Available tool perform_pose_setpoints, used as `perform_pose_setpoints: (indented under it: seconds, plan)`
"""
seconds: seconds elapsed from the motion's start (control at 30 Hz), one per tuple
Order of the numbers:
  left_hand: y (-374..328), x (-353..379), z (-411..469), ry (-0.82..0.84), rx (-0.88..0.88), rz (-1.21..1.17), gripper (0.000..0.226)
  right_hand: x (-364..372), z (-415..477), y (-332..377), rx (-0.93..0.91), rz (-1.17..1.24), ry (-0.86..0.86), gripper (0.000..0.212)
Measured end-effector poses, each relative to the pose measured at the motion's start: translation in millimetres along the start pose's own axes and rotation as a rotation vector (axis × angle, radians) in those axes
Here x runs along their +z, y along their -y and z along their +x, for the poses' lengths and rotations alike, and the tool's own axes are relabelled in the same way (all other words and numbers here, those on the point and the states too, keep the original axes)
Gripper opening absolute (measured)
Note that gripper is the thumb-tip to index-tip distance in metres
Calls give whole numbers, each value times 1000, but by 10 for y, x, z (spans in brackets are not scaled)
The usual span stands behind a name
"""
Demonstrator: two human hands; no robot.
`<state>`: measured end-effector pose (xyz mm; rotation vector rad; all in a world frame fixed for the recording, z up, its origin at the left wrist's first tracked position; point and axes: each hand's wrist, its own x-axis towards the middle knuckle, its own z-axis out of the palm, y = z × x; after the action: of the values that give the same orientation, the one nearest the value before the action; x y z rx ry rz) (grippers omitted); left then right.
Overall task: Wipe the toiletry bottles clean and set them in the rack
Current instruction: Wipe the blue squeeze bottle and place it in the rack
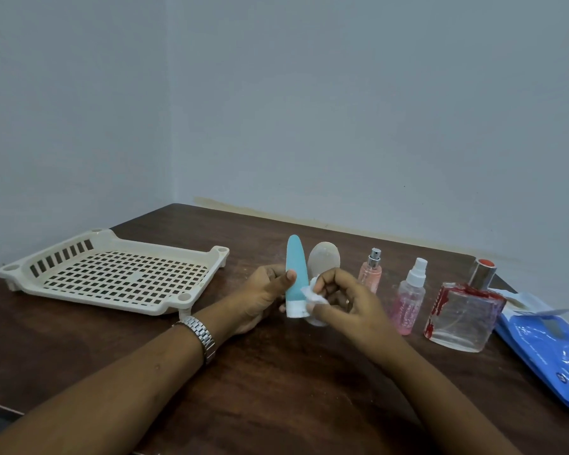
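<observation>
Cream slotted rack (79, 296) sits far left on the dark wood table (276, 389); its perforated floor shows bare, and all the bottles are outside it, to its right.

Left hand (260, 297), with a metal watch (199, 333) on the wrist, grips the blue tube (295, 270), thumb across the front. The tube is upright with its white cap down; can't tell if the cap touches the table.

Right hand (349, 307) pinches a small white wipe (314, 293) against the tube's lower part, fingers curled round it.

Just behind the hands a whitish tube (322, 257) stands cap down, partly hidden.

Further right, in a row:
- The small pink spray bottle (371, 272) has a silver nozzle and pink liquid inside.
- The taller pink spray bottle (409, 300) has a white nozzle and pink liquid, level unclear.
- The square glass perfume bottle (463, 313) has red smears and a silver collar under a red top; contents not readable.

A blue wipes pack (552, 346) lies flat at the far right edge, flap lifted.

Count: 1 rack, 5 bottles (2 tubes, 2 sprays, 1 perfume), 1 wipe in hand, 1 pack.
</observation>
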<state>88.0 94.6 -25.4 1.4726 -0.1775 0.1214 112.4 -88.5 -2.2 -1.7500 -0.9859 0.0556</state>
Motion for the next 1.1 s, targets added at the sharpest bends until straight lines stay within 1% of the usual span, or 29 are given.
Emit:
perform_pose_setpoints:
  seconds: [0.07, 0.13, 0.2, 0.3, 0.37, 0.4, 0.53, 0.6, 0.67, 0.73, 0.8, 0.87, 0.97, 1.03, 1.1]
  plan:
    - [-6, 16, -8, -16, 27, 2, 84, 62, -12, -29, 8, -96, 1, 32]
    - [-10, 35, -14, -31, 56, 0, 84, 111, -10, -44, -4, -189, -49, 39]
    - [-4, 56, -14, -47, 64, 24, 86, 133, 1, -60, -29, -232, -114, 39]
    - [5, 82, -12, -69, 63, 34, 94, 118, 15, -75, -13, -191, -153, 35]
    - [3, 97, -5, -63, 72, 26, 101, 83, 24, -71, 62, -69, -196, 31]
    - [0, 107, -5, -64, 83, 26, 103, 67, 33, -62, 119, 45, -205, 30]
    - [-32, 117, -38, -75, 114, 33, 107, 47, 60, -32, 295, 652, -107, 23]
    - [-54, 126, -66, -88, 92, -14, 110, 62, 61, -30, 334, 758, -75, 20]
    - [-71, 137, -85, -93, 86, -78, 122, 82, 61, -51, 357, 757, -52, 20]
    - [-84, 160, -90, -100, 96, -130, 125, 98, 58, -71, 373, 731, -13, 24]
    - [-74, 179, -80, -130, 99, -157, 113, 121, 40, -77, 384, 715, 44, 22]
    - [-71, 194, -71, -208, 97, -176, 97, 149, 27, -78, 385, 666, 86, 20]
    - [-105, 211, -56, -317, 79, -213, 86, 170, 25, -95, 350, 552, 128, 26]
    - [-125, 209, -30, -341, 42, -298, 88, 160, 27, -100, 326, 455, 115, 23]
    - [-133, 218, -6, -336, 12, -361, 96, 130, 41, -108, 302, 389, 53, 19]
